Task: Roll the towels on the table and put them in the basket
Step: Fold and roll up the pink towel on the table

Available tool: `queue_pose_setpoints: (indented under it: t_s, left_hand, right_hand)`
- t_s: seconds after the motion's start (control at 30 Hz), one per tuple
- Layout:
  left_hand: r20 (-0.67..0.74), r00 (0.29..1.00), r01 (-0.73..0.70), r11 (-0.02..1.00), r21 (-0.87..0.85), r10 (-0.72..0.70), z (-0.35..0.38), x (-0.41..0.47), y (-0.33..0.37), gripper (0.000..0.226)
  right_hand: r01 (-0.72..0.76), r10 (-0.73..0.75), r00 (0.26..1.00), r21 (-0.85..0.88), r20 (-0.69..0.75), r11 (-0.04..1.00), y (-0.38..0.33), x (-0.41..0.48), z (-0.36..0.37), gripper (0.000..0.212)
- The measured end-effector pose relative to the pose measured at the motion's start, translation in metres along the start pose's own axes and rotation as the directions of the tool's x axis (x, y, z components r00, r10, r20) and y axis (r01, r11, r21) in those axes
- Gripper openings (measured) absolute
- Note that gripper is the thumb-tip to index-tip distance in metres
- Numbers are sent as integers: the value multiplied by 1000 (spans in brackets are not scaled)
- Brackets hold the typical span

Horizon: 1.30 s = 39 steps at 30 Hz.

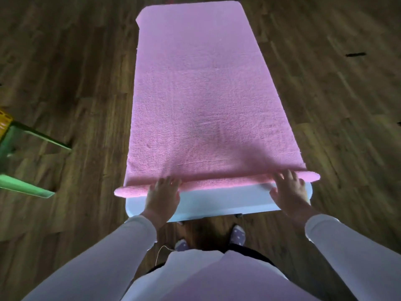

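A long pink towel [201,88] lies flat along a narrow white table [217,203], covering nearly all of it. The towel's near end is turned over into a thin roll [217,182] that runs across the table and sticks out past both sides. My left hand [162,195] presses on the left part of the roll with fingers spread. On the right part, my right hand [288,190] presses the same way, fingers straight. Only a yellow corner of what may be the basket [4,122] shows at the left edge.
Dark wooden floor surrounds the table on all sides. A green stool or stand [23,161] sits at the far left under the yellow item. My feet in dotted slippers [237,234] stand just below the table's near edge.
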<state>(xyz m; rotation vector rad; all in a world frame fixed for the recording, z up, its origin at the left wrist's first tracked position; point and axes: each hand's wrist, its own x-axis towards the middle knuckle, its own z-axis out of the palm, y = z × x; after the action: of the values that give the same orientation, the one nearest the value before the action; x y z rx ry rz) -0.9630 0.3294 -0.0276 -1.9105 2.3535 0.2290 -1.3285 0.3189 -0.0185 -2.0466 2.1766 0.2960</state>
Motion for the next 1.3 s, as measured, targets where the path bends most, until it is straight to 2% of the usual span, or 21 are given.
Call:
queue_pose_setpoints:
  t_s: [0.07,0.23,0.33,0.37,0.43,0.5,0.57,0.67,0.73,0.87,1.0,1.1,1.2,1.3]
  left_hand:
    - [-2,1000,15,1000,24,-15,-1,2,-2,32]
    - [-8,996,89,994,-61,-89,-9,15,-11,27]
    - [-36,957,291,955,62,-289,-19,28,-13,28]
    - [-24,930,367,930,29,-366,-21,32,-11,24]
    - [-25,904,421,899,-123,-427,-20,37,-5,13]
    - [-87,911,384,907,-170,-402,-11,34,3,12]
    - [-107,936,330,942,-63,-336,-1,27,10,23]
    - [-32,959,279,959,-38,-281,-3,24,8,45]
    - [-5,963,269,962,-53,-270,-8,25,3,50]
    - [-19,969,246,968,-44,-247,-22,38,-4,42]
    - [-52,931,364,930,49,-361,-30,57,-13,35]
    - [-2,897,441,896,-55,-442,-32,69,-9,25]
    - [-63,944,318,944,-91,-324,-24,70,-7,14]
    - [-45,981,190,982,-23,-190,-19,67,-15,35]
  right_hand:
    - [-25,25,999,-11,-25,1000,21,8,2,46]
    - [131,-138,977,-49,-164,990,50,35,3,26]
    - [84,-100,981,-101,-164,991,52,58,-6,27]
    - [51,-66,988,-102,-143,993,51,65,-10,27]
    - [32,-37,994,-54,-101,998,47,75,-12,23]
    - [99,-96,987,14,-128,995,44,75,-8,19]
    - [183,-171,967,49,-186,982,45,66,0,12]
    - [332,-325,928,12,-185,943,57,67,9,21]
    - [390,-385,910,0,-152,921,66,75,9,28]
    - [346,-345,918,-27,-194,938,65,89,-4,20]
    - [215,-217,957,-29,-192,976,53,101,-13,35]
    - [215,-202,961,50,-190,975,46,99,-14,29]
    - [252,-239,959,70,-150,965,42,93,-11,34]
    - [235,-236,963,-24,-130,972,41,94,-9,43]
